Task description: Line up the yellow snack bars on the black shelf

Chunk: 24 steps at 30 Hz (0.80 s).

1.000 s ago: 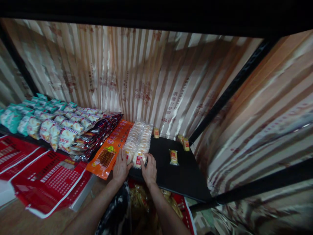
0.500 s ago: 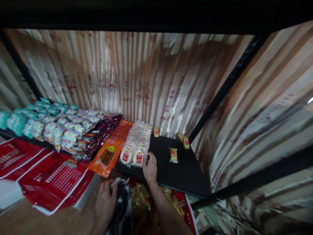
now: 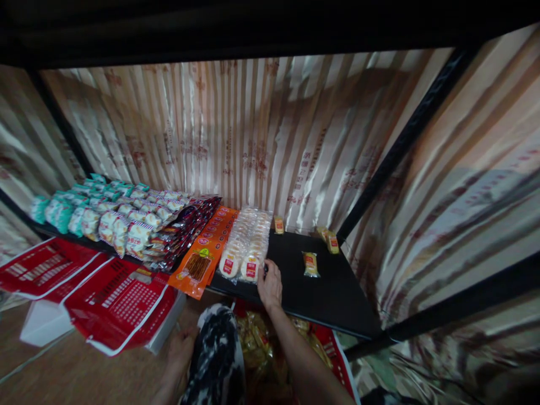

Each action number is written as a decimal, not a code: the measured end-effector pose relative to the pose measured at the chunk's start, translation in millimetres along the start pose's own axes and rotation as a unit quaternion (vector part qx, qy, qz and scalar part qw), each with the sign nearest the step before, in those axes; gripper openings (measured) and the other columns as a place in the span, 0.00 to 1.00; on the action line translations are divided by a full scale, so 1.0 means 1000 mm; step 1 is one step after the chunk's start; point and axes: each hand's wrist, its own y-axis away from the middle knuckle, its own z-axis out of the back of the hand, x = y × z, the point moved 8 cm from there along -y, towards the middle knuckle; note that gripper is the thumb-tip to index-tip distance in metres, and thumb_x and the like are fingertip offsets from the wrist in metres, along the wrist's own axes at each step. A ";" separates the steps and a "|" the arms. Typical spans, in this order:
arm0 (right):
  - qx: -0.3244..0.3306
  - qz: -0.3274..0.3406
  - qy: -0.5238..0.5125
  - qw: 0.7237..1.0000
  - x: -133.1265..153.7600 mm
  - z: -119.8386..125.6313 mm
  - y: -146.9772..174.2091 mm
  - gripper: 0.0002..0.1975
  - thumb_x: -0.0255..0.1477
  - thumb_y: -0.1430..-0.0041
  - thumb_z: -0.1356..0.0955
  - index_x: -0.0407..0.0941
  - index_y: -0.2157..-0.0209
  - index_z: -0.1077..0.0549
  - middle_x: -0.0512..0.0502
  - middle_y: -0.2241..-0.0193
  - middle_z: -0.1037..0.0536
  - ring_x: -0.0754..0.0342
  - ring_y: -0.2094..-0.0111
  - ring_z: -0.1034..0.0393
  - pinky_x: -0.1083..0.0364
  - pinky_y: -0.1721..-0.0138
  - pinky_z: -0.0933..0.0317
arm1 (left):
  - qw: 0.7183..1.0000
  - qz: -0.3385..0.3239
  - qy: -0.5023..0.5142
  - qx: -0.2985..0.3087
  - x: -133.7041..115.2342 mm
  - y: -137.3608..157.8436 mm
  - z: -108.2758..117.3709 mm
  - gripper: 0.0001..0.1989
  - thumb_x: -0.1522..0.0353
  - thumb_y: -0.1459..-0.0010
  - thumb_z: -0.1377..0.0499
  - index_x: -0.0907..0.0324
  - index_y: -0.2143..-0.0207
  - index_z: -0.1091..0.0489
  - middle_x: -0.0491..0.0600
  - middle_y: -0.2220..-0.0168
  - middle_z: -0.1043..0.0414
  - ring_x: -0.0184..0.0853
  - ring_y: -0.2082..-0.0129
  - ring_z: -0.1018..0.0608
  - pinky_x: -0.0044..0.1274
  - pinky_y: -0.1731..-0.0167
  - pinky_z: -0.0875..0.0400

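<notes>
My right hand (image 3: 270, 285) is at the front of a black shelf (image 3: 291, 292), its curled fingers against the right side of two rows of round crackers in clear wrappers (image 3: 248, 242). A small dark spot shows between thumb and fingers; what it is, I cannot make out. Low beside my knee in black-and-white patterned cloth (image 3: 217, 337), my left hand (image 3: 180, 350) is dim and blurred, its fingers hard to read. Left of the crackers lies an orange snack packet (image 3: 202, 256) with brown sticks pictured, its front end over the shelf edge.
Dark snack packets (image 3: 181, 236) and white-and-teal bags (image 3: 112, 216) fill the shelf's left. Small yellow packets (image 3: 311, 264) lie to the right. Below are red printed bags (image 3: 120, 304) and an open bag of yellow-wrapped snacks (image 3: 255, 337). A black post (image 3: 396, 146) rises at right.
My left hand has gone from the top of my knee down to its left side. My right hand stays by the crackers; the view has shifted slightly left.
</notes>
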 end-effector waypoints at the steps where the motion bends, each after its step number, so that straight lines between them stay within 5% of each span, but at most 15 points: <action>1: 0.001 -0.001 -0.001 1.000 0.000 0.000 0.000 0.18 0.37 0.41 0.45 0.42 0.57 0.34 0.39 0.58 0.29 0.48 0.55 0.37 0.49 0.52 0.43 | 1.000 -0.007 0.011 0.016 -0.005 0.000 -0.001 0.13 0.61 0.52 0.49 0.59 0.75 0.30 0.49 0.76 0.25 0.41 0.69 0.23 0.31 0.65 0.28; 5: 0.011 -0.008 -0.001 1.000 -0.002 -0.001 0.000 0.19 0.37 0.42 0.44 0.41 0.56 0.35 0.39 0.58 0.29 0.47 0.55 0.37 0.49 0.52 0.43 | 0.975 -0.219 -0.018 -0.042 -0.079 0.004 -0.004 0.17 0.61 0.51 0.49 0.60 0.64 0.30 0.54 0.60 0.28 0.42 0.56 0.27 0.35 0.52 0.34; 10: 0.017 -0.008 -0.003 1.000 -0.004 -0.003 -0.002 0.20 0.40 0.44 0.41 0.41 0.56 0.36 0.38 0.57 0.30 0.46 0.54 0.38 0.48 0.52 0.42 | 0.928 -0.350 -0.100 -0.079 -0.160 -0.003 -0.066 0.23 0.64 0.47 0.49 0.65 0.50 0.36 0.60 0.40 0.48 0.47 0.38 0.50 0.39 0.43 0.48; 15: 0.014 0.003 -0.011 1.000 -0.006 -0.005 -0.003 0.18 0.40 0.44 0.40 0.43 0.57 0.35 0.38 0.55 0.31 0.47 0.53 0.37 0.48 0.52 0.42 | 0.920 -0.348 -0.161 -0.083 -0.179 -0.021 -0.111 0.27 0.64 0.43 0.50 0.69 0.44 0.45 0.67 0.39 0.51 0.51 0.39 0.49 0.43 0.45 0.47; 20: -0.010 0.012 -0.013 1.000 -0.003 0.000 -0.002 0.19 0.40 0.44 0.39 0.43 0.55 0.35 0.38 0.54 0.31 0.47 0.51 0.38 0.47 0.52 0.41 | 0.893 -0.406 -0.131 -0.144 -0.187 -0.009 -0.094 0.25 0.66 0.41 0.54 0.68 0.43 0.46 0.65 0.39 0.54 0.49 0.39 0.50 0.41 0.45 0.45; 24: 0.000 0.027 -0.002 1.000 0.001 0.001 0.000 0.17 0.40 0.44 0.38 0.45 0.57 0.32 0.39 0.51 0.33 0.47 0.49 0.41 0.47 0.51 0.42 | 0.896 -0.397 -0.128 -0.150 -0.191 -0.006 -0.090 0.21 0.69 0.42 0.53 0.70 0.48 0.40 0.64 0.48 0.43 0.46 0.46 0.38 0.38 0.49 0.40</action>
